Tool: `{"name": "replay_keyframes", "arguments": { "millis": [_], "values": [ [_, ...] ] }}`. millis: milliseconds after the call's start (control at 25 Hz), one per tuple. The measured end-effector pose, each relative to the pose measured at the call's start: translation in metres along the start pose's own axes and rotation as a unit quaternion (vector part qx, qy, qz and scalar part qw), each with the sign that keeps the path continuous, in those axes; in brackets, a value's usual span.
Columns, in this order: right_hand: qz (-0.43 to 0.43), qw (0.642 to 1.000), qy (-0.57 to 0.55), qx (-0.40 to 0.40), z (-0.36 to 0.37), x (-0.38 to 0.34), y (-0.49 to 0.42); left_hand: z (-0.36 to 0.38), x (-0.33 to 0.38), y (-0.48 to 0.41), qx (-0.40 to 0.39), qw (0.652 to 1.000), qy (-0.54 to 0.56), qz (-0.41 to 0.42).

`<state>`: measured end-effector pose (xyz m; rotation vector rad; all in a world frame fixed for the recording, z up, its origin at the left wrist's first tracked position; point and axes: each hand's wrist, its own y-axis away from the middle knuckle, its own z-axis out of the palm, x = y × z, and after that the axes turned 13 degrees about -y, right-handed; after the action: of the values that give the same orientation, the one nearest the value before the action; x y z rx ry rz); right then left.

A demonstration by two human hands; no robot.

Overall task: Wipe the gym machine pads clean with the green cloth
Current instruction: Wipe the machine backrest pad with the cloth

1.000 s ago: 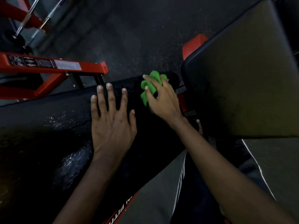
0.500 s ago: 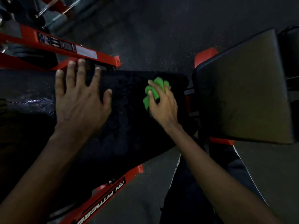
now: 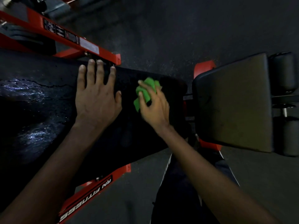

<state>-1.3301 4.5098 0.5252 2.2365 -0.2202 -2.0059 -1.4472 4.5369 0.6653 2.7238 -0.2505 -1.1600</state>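
A long black bench pad (image 3: 48, 101) runs from the left edge to the middle of the head view, with wet shine on its left part. My right hand (image 3: 155, 107) grips a crumpled green cloth (image 3: 145, 91) and holds it against the pad near its right end. My left hand (image 3: 97, 94) lies flat on the pad with straight, spread fingers reaching the far edge. A second, square black seat pad (image 3: 233, 102) sits to the right, apart from both hands.
Red steel frame bars run behind the bench (image 3: 72, 41) and below it (image 3: 90, 196), the lower one with white lettering. Two black roller pads (image 3: 283, 73) stand at the far right. Dark rubber floor (image 3: 161, 29) surrounds the machine. My dark trouser leg (image 3: 181, 183) is below.
The view has shifted, so the bench now lies more across the frame. My left hand slid right along the pad, back toward the cloth. The right hand keeps rubbing the cloth near the pad's right end.
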Motion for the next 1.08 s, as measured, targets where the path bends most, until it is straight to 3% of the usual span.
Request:
{"name": "replay_keyframes", "arguments": {
  "millis": [160,320,560,720,840,960,1080],
  "values": [
    [0.079,0.996,0.035,0.029,-0.005,0.022,-0.104,0.002,0.002,-0.002,-0.001,1.0,-0.007,-0.008],
    [0.138,0.99,0.042,0.005,-0.015,0.037,-0.127,0.003,0.002,-0.003,0.0,1.0,-0.003,-0.01],
    [0.039,0.998,-0.038,0.026,-0.013,0.011,-0.015,0.001,0.005,-0.002,0.0,1.0,-0.009,-0.01],
    [0.065,0.996,-0.017,0.052,-0.004,0.007,-0.062,0.001,0.008,-0.002,0.003,1.0,-0.007,-0.015],
    [0.067,0.997,-0.035,0.015,-0.005,-0.013,-0.105,0.002,0.008,-0.001,0.003,1.0,-0.009,-0.018],
    [0.003,0.999,-0.045,-0.014,0.006,-0.028,-0.088,0.003,0.008,-0.001,0.011,1.0,-0.009,-0.019],
    [-0.046,0.998,-0.04,0.034,0.008,-0.007,-0.058,0.002,0.009,-0.002,0.011,1.0,-0.003,-0.02]
  ]
}}
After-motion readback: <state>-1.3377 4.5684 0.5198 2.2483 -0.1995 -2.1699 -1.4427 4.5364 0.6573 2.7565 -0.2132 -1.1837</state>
